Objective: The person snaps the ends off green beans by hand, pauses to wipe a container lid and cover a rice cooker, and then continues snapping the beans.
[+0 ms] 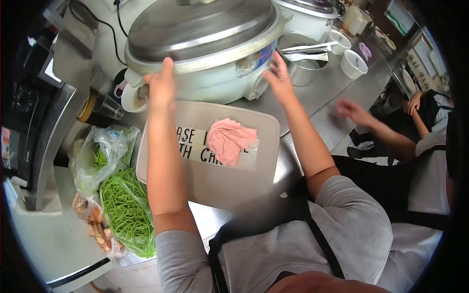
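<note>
A large rice cooker (210, 80) with a domed metal lid (205, 29) stands on the counter in front of me. My left hand (162, 87) is at its left side, thumb raised against the body and fingers curled at the side handle. On the other side, my right hand (280, 80) has its fingers apart, fingertips right at the cooker's edge beside the control panel. Between my forearms lies a beige lidded tub (210, 183) with a printed label, partly covered by my left arm. A crumpled pink cloth (230, 139) rests on that lid.
Bagged green beans (126, 210) and another plastic bag (102, 156) lie to the left, near a white cup (133, 99). At right stand a metal pot (298, 71) with utensils across it and a white tub (353, 64). A co-worker's hand (356, 112) reaches in from the right.
</note>
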Available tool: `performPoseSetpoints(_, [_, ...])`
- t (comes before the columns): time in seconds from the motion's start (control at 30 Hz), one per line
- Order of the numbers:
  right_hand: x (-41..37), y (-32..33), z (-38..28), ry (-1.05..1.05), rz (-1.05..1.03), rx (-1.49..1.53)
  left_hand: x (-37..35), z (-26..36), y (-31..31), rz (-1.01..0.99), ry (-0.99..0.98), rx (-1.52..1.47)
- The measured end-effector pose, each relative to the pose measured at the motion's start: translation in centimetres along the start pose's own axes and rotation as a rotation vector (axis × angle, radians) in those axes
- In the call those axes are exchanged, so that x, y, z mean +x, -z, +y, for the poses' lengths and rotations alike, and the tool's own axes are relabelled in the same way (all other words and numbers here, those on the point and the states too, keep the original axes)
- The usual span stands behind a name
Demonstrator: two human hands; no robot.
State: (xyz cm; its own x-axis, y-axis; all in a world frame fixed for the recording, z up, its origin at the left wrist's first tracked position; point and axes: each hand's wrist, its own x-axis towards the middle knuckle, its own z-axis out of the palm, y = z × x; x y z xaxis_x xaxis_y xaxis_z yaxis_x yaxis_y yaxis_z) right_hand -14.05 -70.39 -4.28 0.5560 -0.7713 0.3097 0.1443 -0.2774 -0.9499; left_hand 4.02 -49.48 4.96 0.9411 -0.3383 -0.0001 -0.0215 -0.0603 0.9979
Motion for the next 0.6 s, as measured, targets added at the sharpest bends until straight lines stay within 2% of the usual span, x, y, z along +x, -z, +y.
performPoseSetpoints(0.03, [-0.4,0.7,0.8,-0.176,0.074,0.219,-0.5,0.5,-0.3,-0.002,0.008,-0.024])
performPoseSetpoints(0.1, [-1.5,0.9,3.6,-0.697,0.082,0.216,-1.5,1.4,-0.5,-0.002,0.029,-0.067])
performPoseSetpoints(0.2, [-2.4,-0.3,5.8,-0.936,-0.072,0.518,-1.8,1.8,-0.6,-0.031,0.061,-0.082])
performPoseSetpoints(0.4, [-2.1,-1.5,6.9,-0.765,-0.107,0.455,-2.4,2.2,-1.0,0.015,0.061,-0.077])
performPoseSetpoints(0.5, [-2.4,-1.1,5.6,-0.804,-0.045,0.44,-1.3,1.2,-0.4,0.026,0.025,0.019])
performPoseSetpoints(0.6, [-2.5,0.4,5.5,-0.779,-0.106,0.251,-0.9,0.8,-0.1,0.008,0.037,0.004])
